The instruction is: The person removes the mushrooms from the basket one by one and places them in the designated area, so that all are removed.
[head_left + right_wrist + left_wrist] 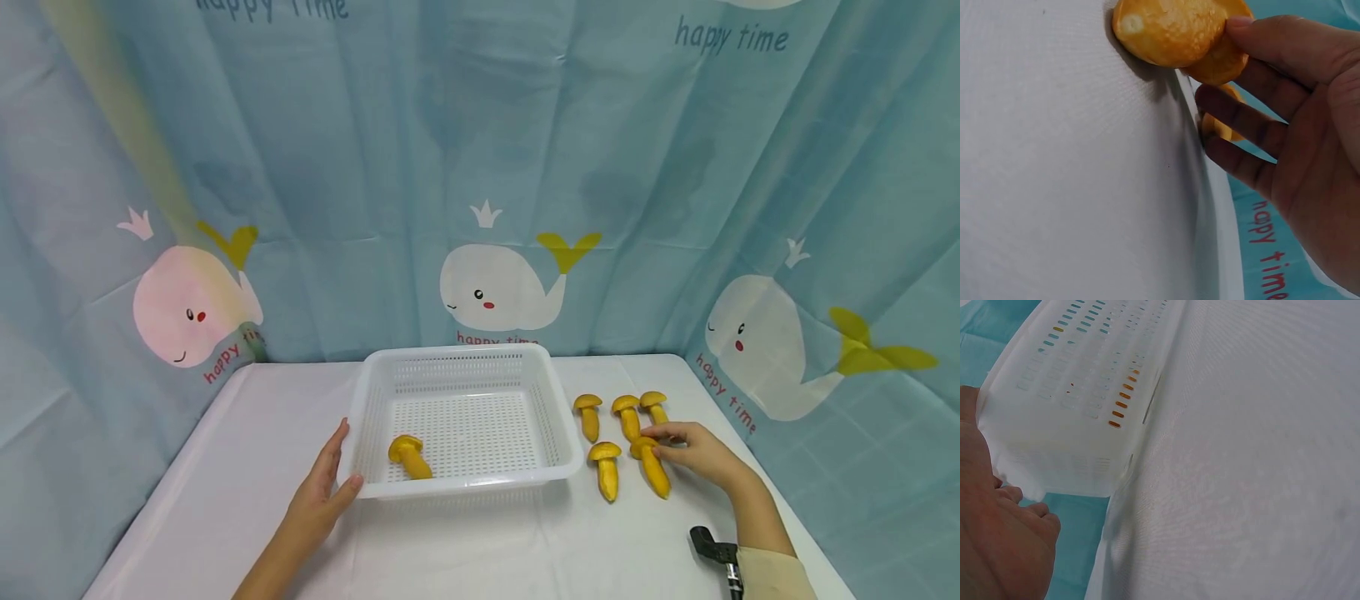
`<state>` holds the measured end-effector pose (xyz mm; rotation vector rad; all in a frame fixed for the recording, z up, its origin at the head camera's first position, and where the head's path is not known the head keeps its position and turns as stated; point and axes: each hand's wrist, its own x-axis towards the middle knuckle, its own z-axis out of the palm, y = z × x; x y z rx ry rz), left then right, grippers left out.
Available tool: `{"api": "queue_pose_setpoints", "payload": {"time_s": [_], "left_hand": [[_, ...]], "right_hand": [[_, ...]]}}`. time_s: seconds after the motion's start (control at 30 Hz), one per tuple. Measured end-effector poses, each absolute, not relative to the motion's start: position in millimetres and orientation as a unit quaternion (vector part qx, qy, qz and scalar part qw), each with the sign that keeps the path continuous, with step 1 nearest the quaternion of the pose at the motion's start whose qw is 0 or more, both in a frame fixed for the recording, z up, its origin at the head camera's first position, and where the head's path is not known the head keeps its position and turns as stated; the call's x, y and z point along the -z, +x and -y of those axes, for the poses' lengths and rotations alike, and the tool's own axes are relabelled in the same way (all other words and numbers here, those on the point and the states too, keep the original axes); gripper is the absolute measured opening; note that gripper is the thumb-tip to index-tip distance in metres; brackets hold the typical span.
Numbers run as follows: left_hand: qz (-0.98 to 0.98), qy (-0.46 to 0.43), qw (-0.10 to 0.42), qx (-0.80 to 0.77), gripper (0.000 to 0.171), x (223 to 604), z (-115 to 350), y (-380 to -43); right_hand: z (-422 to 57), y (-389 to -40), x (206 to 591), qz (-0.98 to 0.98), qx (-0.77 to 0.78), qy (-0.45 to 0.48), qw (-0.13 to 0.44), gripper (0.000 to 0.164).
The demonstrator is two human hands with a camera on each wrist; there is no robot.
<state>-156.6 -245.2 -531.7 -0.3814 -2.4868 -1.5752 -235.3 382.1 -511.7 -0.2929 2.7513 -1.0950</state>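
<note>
A white perforated plastic basket (pixel 468 483) stands on the table with one yellow toy mushroom (pixel 408 457) lying inside, near its front left. My left hand (pixel 318 500) holds the basket's left end, thumb at the front corner of the rim. In the left wrist view that hand (pixel 1004 519) is at the end of the basket (pixel 1072 444). To the right of the basket, my right hand (pixel 697 454) pinches a yellow mushroom (pixel 654 475) by its cap. The right wrist view shows the thumb of this hand (pixel 1291 119) on the mushroom (pixel 1172 28), other fingers spread below.
Several more yellow mushrooms lie around the right hand, among them one in front of the basket's right side (pixel 606 475) and one at the back (pixel 588 421). A black device (pixel 712 546) is by the right sleeve. Whale-print curtains (pixel 495 167) enclose the white table (pixel 450 550).
</note>
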Motion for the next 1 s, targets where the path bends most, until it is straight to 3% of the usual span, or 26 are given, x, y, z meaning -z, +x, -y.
{"api": "queue_pose_setpoints", "payload": {"time_s": [1.0], "left_hand": [[0.828,-0.124,0.078,0.541,0.083,525.9,242.8,-153.2]], "right_hand": [[-382.4,-236.8,511.2,-0.914,0.383,-0.107,0.08,0.036]]}}
